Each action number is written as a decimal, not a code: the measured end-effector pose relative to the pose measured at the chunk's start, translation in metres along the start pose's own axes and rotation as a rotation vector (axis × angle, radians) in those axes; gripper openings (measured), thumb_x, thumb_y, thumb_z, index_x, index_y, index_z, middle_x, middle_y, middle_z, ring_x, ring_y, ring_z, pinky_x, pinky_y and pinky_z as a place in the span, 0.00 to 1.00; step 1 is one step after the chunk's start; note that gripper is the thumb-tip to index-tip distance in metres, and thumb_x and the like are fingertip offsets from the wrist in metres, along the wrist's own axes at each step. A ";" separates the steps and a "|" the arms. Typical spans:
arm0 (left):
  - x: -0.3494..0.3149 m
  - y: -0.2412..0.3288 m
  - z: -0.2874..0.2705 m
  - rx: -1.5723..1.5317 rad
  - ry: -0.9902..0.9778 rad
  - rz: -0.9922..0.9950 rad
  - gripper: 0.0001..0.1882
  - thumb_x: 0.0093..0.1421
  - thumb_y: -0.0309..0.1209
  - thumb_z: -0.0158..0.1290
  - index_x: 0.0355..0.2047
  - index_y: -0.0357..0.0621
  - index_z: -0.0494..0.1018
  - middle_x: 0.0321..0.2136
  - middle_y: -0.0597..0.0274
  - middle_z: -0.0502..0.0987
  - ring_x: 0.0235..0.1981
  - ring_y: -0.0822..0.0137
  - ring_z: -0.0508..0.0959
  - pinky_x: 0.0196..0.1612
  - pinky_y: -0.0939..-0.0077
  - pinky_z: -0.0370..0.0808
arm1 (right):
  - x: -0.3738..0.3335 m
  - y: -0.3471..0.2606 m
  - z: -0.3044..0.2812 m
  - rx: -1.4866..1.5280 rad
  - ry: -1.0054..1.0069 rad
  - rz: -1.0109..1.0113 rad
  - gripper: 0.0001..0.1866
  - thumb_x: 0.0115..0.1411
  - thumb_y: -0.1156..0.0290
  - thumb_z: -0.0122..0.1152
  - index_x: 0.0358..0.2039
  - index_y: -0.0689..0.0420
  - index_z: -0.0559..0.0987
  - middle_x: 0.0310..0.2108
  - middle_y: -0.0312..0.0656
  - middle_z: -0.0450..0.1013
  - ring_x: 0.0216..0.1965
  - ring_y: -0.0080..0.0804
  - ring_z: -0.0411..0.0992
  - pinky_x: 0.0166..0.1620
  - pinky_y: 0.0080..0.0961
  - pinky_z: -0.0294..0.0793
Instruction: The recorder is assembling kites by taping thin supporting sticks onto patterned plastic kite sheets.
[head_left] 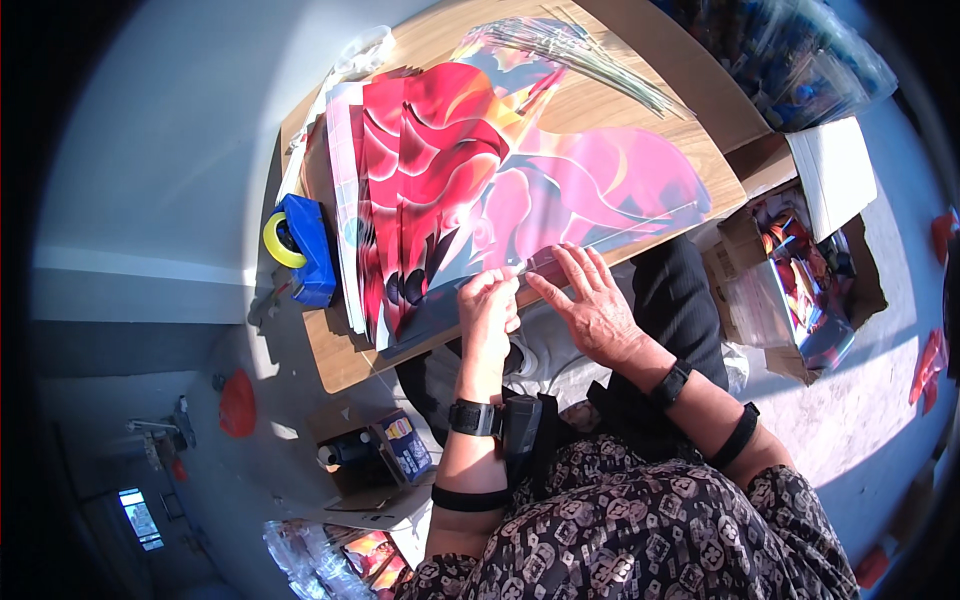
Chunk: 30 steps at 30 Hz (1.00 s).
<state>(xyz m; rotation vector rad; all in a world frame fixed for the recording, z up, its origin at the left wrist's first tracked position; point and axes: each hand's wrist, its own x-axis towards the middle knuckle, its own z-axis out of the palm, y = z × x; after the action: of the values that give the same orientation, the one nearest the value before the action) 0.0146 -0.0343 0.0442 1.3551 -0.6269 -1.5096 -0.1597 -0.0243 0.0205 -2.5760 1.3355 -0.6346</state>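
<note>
A translucent plastic sheet [600, 180] printed with pink and orange swirls lies on the wooden table, its near side along the table's front edge. At that edge my left hand [487, 305] is closed in a pinch; what sits between its fingertips is too small to make out. Close to its right, my right hand [592, 312] rests with fingers stretched over the sheet's edge, thumb and index beside the pinch. A thin line, like a slim rod, runs along the edge to the right. Left of it lies a stack of red printed sheets [425, 165], overlapping one another.
A blue tape dispenser [312, 250] with a yellow roll stands at the table's left edge. Several thin sticks [610, 65] lie at the back. An open carton [740, 285] of printed pieces stands on the right; another box [350, 450] is below the table at left.
</note>
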 end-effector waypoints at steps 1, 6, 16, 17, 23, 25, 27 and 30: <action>0.001 0.000 0.000 -0.001 0.001 -0.001 0.05 0.57 0.24 0.52 0.34 0.38 0.72 0.15 0.76 0.62 0.12 0.85 0.59 0.13 0.89 0.55 | 0.000 -0.001 -0.001 -0.020 -0.009 -0.002 0.34 0.51 0.73 0.54 0.62 0.46 0.64 0.63 0.55 0.55 0.65 0.51 0.52 0.67 0.47 0.47; 0.007 -0.006 0.002 0.283 0.068 0.058 0.07 0.58 0.24 0.52 0.37 0.37 0.72 0.16 0.76 0.64 0.12 0.85 0.60 0.13 0.88 0.55 | 0.000 -0.002 0.001 -0.072 -0.014 0.000 0.33 0.52 0.72 0.54 0.61 0.45 0.65 0.63 0.54 0.55 0.65 0.50 0.52 0.67 0.47 0.46; 0.006 -0.030 -0.007 0.746 0.260 0.671 0.20 0.53 0.18 0.51 0.48 0.35 0.67 0.20 0.63 0.70 0.21 0.71 0.69 0.28 0.73 0.70 | -0.002 0.000 -0.002 -0.055 -0.035 0.032 0.34 0.51 0.74 0.52 0.62 0.44 0.64 0.64 0.54 0.53 0.66 0.48 0.51 0.67 0.47 0.45; -0.002 -0.026 -0.006 0.747 0.262 0.673 0.20 0.53 0.18 0.51 0.48 0.35 0.67 0.20 0.63 0.70 0.21 0.71 0.69 0.28 0.73 0.70 | -0.002 0.000 -0.002 -0.074 -0.052 0.010 0.34 0.52 0.71 0.53 0.62 0.47 0.63 0.64 0.54 0.54 0.66 0.48 0.50 0.67 0.47 0.44; -0.022 -0.017 0.006 1.426 0.170 0.990 0.28 0.57 0.33 0.53 0.57 0.37 0.63 0.57 0.48 0.64 0.60 0.50 0.62 0.60 0.53 0.58 | 0.007 -0.001 -0.008 0.094 0.038 0.096 0.36 0.51 0.72 0.51 0.63 0.59 0.58 0.65 0.56 0.51 0.67 0.50 0.48 0.67 0.49 0.41; -0.022 -0.020 0.010 1.580 0.107 0.813 0.35 0.59 0.38 0.53 0.63 0.40 0.55 0.65 0.49 0.52 0.67 0.51 0.50 0.64 0.46 0.50 | 0.011 -0.001 -0.005 0.063 0.005 0.094 0.36 0.52 0.70 0.52 0.64 0.60 0.58 0.66 0.54 0.51 0.68 0.48 0.47 0.68 0.48 0.41; -0.014 -0.029 0.007 1.634 0.080 0.761 0.36 0.60 0.41 0.51 0.64 0.40 0.53 0.66 0.50 0.50 0.68 0.53 0.48 0.65 0.45 0.45 | 0.012 0.000 0.004 0.027 -0.053 0.063 0.37 0.53 0.67 0.52 0.64 0.59 0.57 0.66 0.51 0.51 0.68 0.46 0.47 0.68 0.48 0.40; -0.013 -0.029 0.006 1.664 0.043 0.706 0.37 0.60 0.43 0.51 0.65 0.39 0.52 0.67 0.50 0.50 0.69 0.53 0.47 0.66 0.46 0.42 | 0.011 0.005 0.002 -0.059 -0.061 0.033 0.36 0.54 0.66 0.52 0.64 0.58 0.58 0.66 0.48 0.51 0.68 0.43 0.48 0.68 0.47 0.41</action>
<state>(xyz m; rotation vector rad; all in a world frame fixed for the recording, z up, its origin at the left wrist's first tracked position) -0.0011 -0.0127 0.0262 1.8681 -2.2853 -0.1108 -0.1562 -0.0364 0.0201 -2.5911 1.3940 -0.5150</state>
